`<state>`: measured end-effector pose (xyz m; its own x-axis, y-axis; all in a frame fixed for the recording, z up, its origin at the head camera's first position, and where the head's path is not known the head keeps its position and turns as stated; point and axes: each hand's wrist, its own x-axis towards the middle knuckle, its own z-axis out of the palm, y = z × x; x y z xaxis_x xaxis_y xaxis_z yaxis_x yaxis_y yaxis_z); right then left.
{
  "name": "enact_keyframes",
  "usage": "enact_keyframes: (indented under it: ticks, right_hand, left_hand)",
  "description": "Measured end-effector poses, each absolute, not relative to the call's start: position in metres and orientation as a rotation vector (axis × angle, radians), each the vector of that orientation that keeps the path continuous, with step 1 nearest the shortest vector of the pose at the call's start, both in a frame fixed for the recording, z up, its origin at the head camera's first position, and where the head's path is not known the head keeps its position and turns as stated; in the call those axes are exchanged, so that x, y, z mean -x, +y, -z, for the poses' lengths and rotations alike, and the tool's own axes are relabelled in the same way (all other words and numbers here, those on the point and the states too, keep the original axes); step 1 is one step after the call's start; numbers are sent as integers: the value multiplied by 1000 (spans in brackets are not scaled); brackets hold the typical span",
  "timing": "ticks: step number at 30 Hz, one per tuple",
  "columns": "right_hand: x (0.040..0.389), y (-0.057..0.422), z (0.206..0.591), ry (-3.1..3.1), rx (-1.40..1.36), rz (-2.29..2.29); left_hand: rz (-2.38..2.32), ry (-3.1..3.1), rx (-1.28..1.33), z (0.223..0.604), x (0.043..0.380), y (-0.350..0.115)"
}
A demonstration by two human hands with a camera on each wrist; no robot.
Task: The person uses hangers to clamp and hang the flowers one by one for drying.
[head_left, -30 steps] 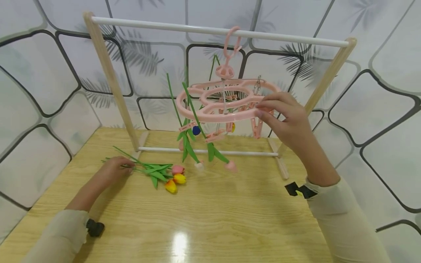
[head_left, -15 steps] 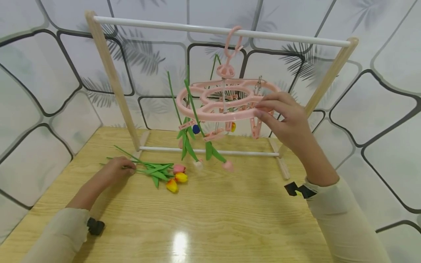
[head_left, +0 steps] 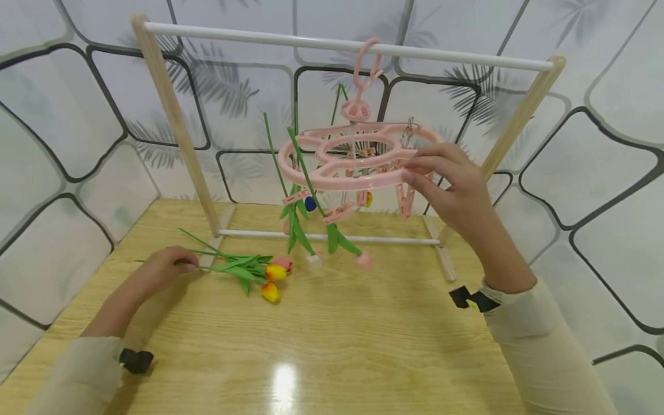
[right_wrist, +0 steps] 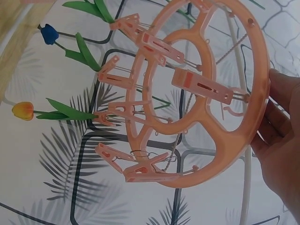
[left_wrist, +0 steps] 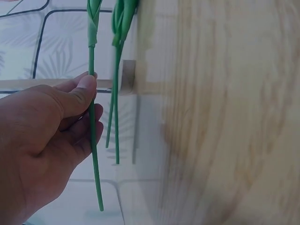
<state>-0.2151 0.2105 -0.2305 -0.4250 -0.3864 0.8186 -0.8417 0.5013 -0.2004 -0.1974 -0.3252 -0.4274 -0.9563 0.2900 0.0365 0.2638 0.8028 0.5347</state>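
Observation:
My left hand [head_left: 168, 268] pinches the green stem of an artificial tulip [left_wrist: 96, 164] between thumb and fingers, the stem's end sticking out behind the hand. Two other tulip stems [left_wrist: 115, 108] run beside it in the left wrist view. The tulip heads, two yellow-orange [head_left: 275, 272] and one pink [head_left: 282, 263], lie to the right of that hand. With my right hand [head_left: 450, 181] I hold the rim of a pink round clip hanger [head_left: 358, 183]. Several tulips hang head down from its clips, among them a blue tulip [right_wrist: 49, 34] and a yellow one [right_wrist: 22, 111].
The hanger's hook [head_left: 367, 63] is over the white top bar [head_left: 249, 40] of a wooden rack [head_left: 178, 124] on the wood-grain table [head_left: 332, 340]. Pink clips [right_wrist: 206, 86] without flowers hang at the right side. A patterned wall covering [head_left: 612, 190] stands behind.
My left hand has drawn back slightly to the left with a stem, and a yellow-orange tulip head has shifted left, over the pink one. The right hand stays on the hanger's rim.

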Motion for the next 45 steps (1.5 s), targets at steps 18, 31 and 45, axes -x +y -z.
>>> enact_keyframes:
  ticks: [18,31,45]
  right_hand:
    - [215,212,230,-2020,-1016,-775]
    - [216,207,230,-1929,-1045,-874]
    - [211,202,222,-1904,-1104,-845]
  left_hand:
    - [-952,3009,-514,405,167,-298]
    - [-1085,3067,-764,402,158,-263]
    - [-1249,3064,-1016,380,167,-212]
